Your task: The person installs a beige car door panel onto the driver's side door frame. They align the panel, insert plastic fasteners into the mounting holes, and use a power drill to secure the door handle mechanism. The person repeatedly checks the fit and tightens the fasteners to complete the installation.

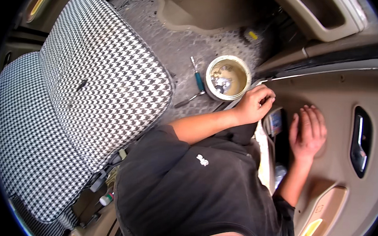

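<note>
My left hand (254, 105) is curled at the edge of the beige car door panel (344, 98), fingers closed around something small that I cannot make out. My right hand (307, 131) lies flat and open on the same panel, fingers spread, holding nothing. Just left of my left hand a round beige tub (211, 71) stands on the car floor with several metal parts inside. A screwdriver with a teal handle (198, 79) and a metal tool (189, 99) lie on the floor beside the tub.
A car seat with a black-and-white houndstooth cover (81, 88) fills the left. A grey patterned floor mat (176, 42) lies beyond it. The door panel carries a dark handle recess (361, 141) and a yellow lamp (311, 228). Small bottles (106, 198) sit by the seat base.
</note>
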Tool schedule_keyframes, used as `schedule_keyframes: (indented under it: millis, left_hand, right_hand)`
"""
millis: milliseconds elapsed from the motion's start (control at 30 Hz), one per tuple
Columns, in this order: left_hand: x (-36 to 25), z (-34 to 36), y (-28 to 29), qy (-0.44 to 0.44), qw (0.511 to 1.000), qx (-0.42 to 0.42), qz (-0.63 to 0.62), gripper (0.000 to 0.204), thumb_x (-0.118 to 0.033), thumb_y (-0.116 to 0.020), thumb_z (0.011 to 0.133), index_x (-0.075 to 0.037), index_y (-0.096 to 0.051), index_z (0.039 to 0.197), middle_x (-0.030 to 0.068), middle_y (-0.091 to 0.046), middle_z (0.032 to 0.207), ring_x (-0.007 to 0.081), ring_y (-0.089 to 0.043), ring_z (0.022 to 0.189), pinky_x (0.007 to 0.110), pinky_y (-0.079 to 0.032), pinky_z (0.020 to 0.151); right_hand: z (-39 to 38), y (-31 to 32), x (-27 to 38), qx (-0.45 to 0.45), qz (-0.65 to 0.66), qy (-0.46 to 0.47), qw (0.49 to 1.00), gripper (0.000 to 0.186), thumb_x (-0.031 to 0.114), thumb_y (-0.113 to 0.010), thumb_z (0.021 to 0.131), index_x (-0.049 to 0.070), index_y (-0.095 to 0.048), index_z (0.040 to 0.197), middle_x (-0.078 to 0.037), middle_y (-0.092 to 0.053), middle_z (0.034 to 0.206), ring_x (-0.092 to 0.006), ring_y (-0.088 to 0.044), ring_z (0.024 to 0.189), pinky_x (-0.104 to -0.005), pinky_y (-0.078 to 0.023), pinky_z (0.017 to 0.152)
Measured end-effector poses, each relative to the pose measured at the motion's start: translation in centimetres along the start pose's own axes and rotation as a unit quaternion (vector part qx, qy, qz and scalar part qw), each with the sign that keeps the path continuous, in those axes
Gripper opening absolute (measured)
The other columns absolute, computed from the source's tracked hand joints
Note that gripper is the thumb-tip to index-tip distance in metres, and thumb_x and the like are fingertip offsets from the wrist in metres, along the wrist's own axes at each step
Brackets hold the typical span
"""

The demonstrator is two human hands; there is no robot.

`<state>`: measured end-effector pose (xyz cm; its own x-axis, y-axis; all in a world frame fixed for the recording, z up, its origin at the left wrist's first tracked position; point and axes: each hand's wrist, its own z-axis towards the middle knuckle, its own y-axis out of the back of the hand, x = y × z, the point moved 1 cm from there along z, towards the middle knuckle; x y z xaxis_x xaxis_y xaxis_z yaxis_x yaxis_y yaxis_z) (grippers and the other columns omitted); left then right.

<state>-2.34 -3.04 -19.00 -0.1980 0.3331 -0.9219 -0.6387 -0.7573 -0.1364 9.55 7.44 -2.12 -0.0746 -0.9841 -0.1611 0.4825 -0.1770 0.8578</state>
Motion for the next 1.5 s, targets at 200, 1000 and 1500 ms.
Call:
schedule_keyframes:
  millis: [200,1000,1500]
  left_hand:
    - [2.0,-5.6,4.0,0.108,0.990,0.034,0.086,0.010,-0.002,-0.069,0.093,0.001,-0.069,0.103,0.0066,-0.064,0.087,0.0089,-0.057,0.064,0.025,-0.046,0.058]
    - [13.0,7.8,7.3,0.237,0.598,0.406,0.649,0.026,-0.016,-0.069,0.091,-0.008,-0.079,0.113,0.0138,-0.074,0.123,0.0292,-0.072,0.113,0.039,-0.060,0.087]
    - [13.1,6.5,7.6,0.296,0.591,0.368,0.654,0.027,-0.012,-0.067,0.091,-0.008,-0.078,0.116,0.0132,-0.072,0.127,0.0293,-0.070,0.116,0.039,-0.058,0.094]
  right_hand:
    - [0.0,-0.1,-0.1,0.006,0.009,-0.016,1.000,0.024,0.008,-0.078,0.083,0.003,-0.073,0.105,-0.009,-0.073,0.109,-0.0305,-0.071,0.108,-0.0392,-0.055,0.087]
    - [0.0,0.3,-0.3,-0.036,0.062,-0.025,0.997,0.023,0.008,-0.080,0.079,0.003,-0.072,0.100,-0.010,-0.071,0.105,-0.0303,-0.069,0.106,-0.0418,-0.057,0.087]
    - [-0.4,0.5,-0.6,-0.029,0.086,-0.026,0.996,0.024,0.009,-0.080,0.080,0.003,-0.071,0.101,-0.010,-0.071,0.106,-0.0298,-0.068,0.108,-0.0426,-0.057,0.090]
